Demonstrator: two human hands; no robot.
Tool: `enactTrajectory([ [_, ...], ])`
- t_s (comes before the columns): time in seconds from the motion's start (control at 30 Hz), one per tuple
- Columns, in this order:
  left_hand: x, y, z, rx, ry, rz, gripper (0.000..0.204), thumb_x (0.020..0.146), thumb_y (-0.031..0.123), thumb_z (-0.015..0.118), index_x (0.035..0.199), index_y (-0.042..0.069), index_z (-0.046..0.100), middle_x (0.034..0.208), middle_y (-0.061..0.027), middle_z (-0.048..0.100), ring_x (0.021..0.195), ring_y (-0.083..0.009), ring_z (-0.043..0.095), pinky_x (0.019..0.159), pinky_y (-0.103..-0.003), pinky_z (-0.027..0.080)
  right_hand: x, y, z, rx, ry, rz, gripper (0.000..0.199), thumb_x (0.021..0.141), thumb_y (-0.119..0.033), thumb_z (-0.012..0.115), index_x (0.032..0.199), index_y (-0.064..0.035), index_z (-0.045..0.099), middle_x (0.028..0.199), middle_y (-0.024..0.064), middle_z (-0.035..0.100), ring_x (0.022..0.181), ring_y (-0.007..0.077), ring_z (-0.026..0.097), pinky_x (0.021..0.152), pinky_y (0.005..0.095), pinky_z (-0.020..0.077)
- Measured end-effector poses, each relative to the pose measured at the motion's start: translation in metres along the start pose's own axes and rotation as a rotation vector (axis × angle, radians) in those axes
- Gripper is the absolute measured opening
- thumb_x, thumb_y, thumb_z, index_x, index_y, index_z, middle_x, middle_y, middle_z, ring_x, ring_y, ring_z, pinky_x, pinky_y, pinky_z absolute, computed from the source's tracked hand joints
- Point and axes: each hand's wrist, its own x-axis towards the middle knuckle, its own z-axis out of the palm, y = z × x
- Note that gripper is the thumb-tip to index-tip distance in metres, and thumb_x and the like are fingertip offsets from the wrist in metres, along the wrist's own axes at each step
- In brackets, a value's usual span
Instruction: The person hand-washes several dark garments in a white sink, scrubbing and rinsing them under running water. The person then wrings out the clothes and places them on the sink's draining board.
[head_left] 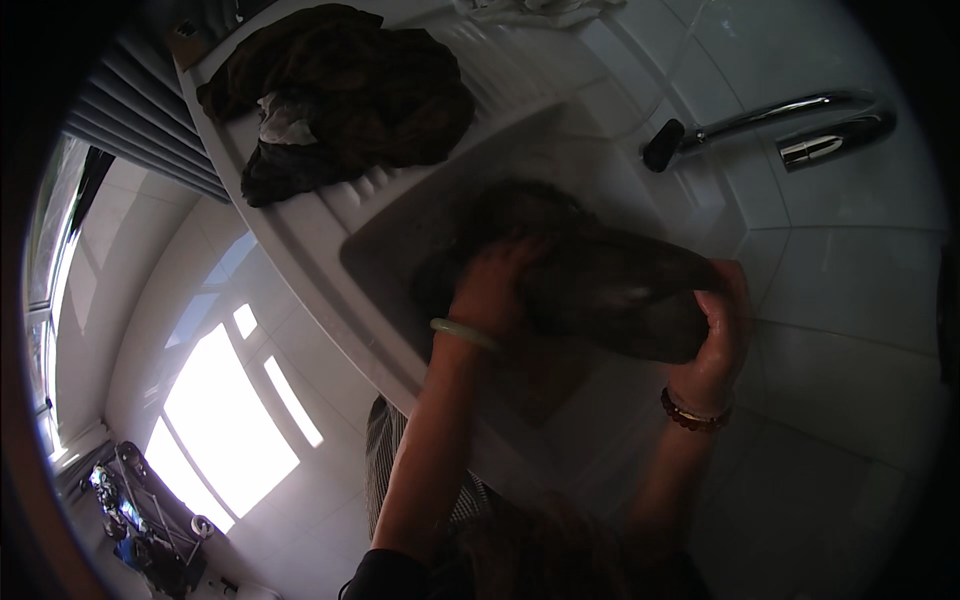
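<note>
Dark cloth [610, 285]: drawn out between both hands, over and partly in the sink basin [378, 248].
Right hand [720, 350]: clamped on the cloth's end.
Left hand [490, 290]: laid on the cloth; whether its fingers are closed cannot be told.
Slip: the end could be lost if that seemingly damp grip is loosened.
Snag: the beaded bracelet [694, 414] could be caught by bunched fabric.

You've got soft, matt cloth [610, 290] right in front of you; beneath it, the sink [310, 255] looks smooth, and here your tap [838, 148] flashes glossy metal, while your floor tiles [330, 390] gleam, polished and slick!
</note>
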Motion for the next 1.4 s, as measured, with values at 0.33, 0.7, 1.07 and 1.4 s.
enactTrajectory([
  [0.33, 0.001, -0.014, -0.039, -0.840, 0.409, -0.212, 0.036, 0.074, 0.000, 0.051, 0.104, -0.004, 0.071, 0.097, -0.0156, 0.074, 0.095, -0.0279, 0.071, 0.089, -0.033, 0.055, -0.020, -0.058, -0.056, -0.312, -0.208, 0.047, 0.017, 0.082, -0.010, 0.069, 0.090, -0.0020, 0.057, 0.069, -0.0018, 0.055, 0.064, 0.0040, 0.048, 0.058, 0.0232, 0.0371],
  [0.7, -0.012, -0.043, -0.009, -1.647, 0.199, -0.256, 0.044, 0.084, 0.025, 0.054, 0.115, -0.005, 0.064, 0.118, -0.0176, 0.069, 0.111, -0.0265, 0.064, 0.097, -0.037, 0.051, 0.042, -0.037, -0.041, 0.036, -0.455, 0.047, 0.024, 0.070, -0.018, 0.069, 0.084, -0.0016, 0.058, 0.072, -0.0013, 0.056, 0.065, 0.0063, 0.047, 0.060, 0.0251, 0.0353],
  [1.07, 0.021, -0.050, 0.017, -1.852, 0.854, -0.887, 0.041, 0.097, 0.029, 0.059, 0.124, -0.001, 0.065, 0.123, -0.0126, 0.068, 0.112, -0.0269, 0.064, 0.100, -0.039, 0.050, 0.100, 0.127, 0.104, 0.088, -0.487, 0.309, 0.084, 0.074, -0.026, 0.090, 0.137, 0.0053, 0.045, 0.128, 0.0156, 0.058, 0.117, 0.0277, 0.058, 0.103, 0.0426, 0.0482],
  [1.4, 0.017, -0.067, 0.040, -0.679, 0.962, -0.932, 0.097, 0.074, -0.004, 0.076, 0.157, 0.007, 0.026, 0.151, -0.0165, 0.043, 0.134, -0.0318, 0.047, 0.111, -0.042, 0.043, 0.064, 0.205, 0.223, -1.303, -0.492, -0.057, 0.078, 0.086, -0.044, 0.078, 0.134, 0.0096, 0.047, 0.142, 0.0265, 0.045, 0.125, 0.0425, 0.047, 0.107, 0.0459, 0.0429],
])
